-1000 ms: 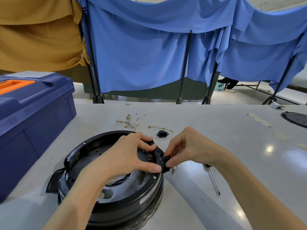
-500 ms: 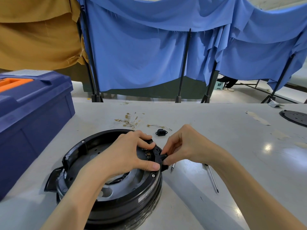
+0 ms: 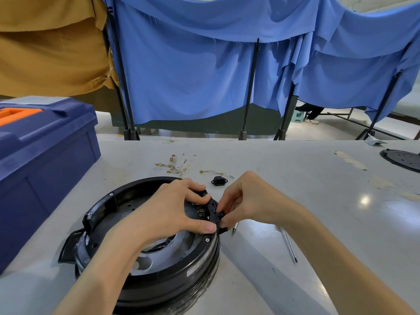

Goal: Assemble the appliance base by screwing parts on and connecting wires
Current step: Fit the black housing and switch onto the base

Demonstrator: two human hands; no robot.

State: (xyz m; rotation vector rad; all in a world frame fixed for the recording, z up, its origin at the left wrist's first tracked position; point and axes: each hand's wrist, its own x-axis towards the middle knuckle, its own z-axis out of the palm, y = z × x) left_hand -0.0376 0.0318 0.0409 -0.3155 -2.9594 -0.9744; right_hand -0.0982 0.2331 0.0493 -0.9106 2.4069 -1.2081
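A round black appliance base (image 3: pixel 159 276) lies on the grey table (image 3: pixel 318 223), open side up, with a grey metal inner plate. My left hand (image 3: pixel 168 214) rests over its right rim, thumb and fingers gripping the rim around several brass terminals. My right hand (image 3: pixel 247 201) pinches a small black socket part (image 3: pixel 219 218) against the outside of that rim. A second black socket (image 3: pixel 219 181) lies loose on the table just behind. Thin wires with brass lugs (image 3: pixel 175 164) are scattered farther back. A screwdriver (image 3: pixel 288 244) lies under my right wrist.
A large blue toolbox (image 3: pixel 43 160) with an orange handle stands at the left. A black perforated disc (image 3: pixel 402 159) sits at the far right edge. Blue and tan cloth screens on black stands hang behind the table.
Both hands stay on the base's right rim. The right hand's fingers have shifted slightly on the small black socket part at the rim; the view has tilted a little.
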